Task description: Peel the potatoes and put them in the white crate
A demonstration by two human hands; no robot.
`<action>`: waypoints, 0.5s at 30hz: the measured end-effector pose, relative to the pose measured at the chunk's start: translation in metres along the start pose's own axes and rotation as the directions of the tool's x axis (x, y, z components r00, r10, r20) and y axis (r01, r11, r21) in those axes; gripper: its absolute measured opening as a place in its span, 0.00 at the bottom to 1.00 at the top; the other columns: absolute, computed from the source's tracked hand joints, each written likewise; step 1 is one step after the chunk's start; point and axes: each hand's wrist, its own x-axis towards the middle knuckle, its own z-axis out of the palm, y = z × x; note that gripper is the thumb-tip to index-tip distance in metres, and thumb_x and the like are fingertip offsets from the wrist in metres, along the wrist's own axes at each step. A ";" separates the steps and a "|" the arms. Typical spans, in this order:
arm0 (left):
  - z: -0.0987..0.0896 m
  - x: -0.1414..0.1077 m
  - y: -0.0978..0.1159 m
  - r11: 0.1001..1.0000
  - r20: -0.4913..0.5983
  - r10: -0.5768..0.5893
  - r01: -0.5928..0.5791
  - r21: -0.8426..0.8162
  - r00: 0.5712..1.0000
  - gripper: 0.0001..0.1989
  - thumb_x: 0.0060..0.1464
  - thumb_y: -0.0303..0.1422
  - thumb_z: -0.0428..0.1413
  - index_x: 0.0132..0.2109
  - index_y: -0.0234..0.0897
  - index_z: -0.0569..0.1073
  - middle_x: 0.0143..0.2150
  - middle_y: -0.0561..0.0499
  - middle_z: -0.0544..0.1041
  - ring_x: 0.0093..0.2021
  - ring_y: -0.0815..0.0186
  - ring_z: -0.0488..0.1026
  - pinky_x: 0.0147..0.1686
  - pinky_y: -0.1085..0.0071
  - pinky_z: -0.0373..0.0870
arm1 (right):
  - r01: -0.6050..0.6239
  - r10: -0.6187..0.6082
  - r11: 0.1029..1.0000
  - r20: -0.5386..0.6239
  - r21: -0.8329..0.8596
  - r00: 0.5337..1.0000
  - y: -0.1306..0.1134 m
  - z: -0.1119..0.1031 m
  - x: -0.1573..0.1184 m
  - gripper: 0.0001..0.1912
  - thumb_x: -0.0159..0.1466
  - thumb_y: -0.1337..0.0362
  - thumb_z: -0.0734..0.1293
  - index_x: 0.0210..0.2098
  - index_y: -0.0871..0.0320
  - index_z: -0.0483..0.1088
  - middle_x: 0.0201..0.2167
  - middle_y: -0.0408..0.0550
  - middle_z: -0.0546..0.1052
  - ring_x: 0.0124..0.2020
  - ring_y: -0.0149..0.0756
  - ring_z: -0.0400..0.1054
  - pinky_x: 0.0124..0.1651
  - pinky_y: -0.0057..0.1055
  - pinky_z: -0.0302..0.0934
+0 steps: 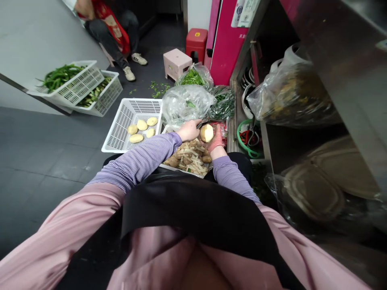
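Observation:
My left hand (189,130) is closed round a small dark-handled tool (200,125), which looks like a peeler; its blade end is hard to make out. My right hand (215,140), reddish as if gloved, grips a partly peeled potato (207,133) from its right side. The tool is close to the potato's upper left. Below both hands, a heap of potato peelings (190,158) lies in a white basket, with unpeeled potatoes (171,161) among it. To the left, a white plastic basket (117,127) contains several peeled potatoes (142,125).
Bags of greens (189,102) lie just beyond my hands. Two crates of green vegetables (75,86) stand at far left. A seated person (116,36) is beyond them, near a pink stool (177,63) and a red stool (196,42). Metal shelving (356,133) borders my right.

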 end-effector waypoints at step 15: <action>0.030 -0.064 0.010 0.995 0.055 -0.039 0.033 0.092 0.998 0.34 0.63 0.20 0.52 0.75 0.31 0.64 0.58 0.36 0.82 0.58 0.54 0.81 0.63 0.63 0.74 | 0.011 -0.012 1.000 0.016 0.018 1.000 0.000 0.004 0.010 0.17 0.74 0.53 0.62 0.36 0.56 0.76 0.24 0.42 0.81 0.27 0.34 0.78 0.37 0.30 0.78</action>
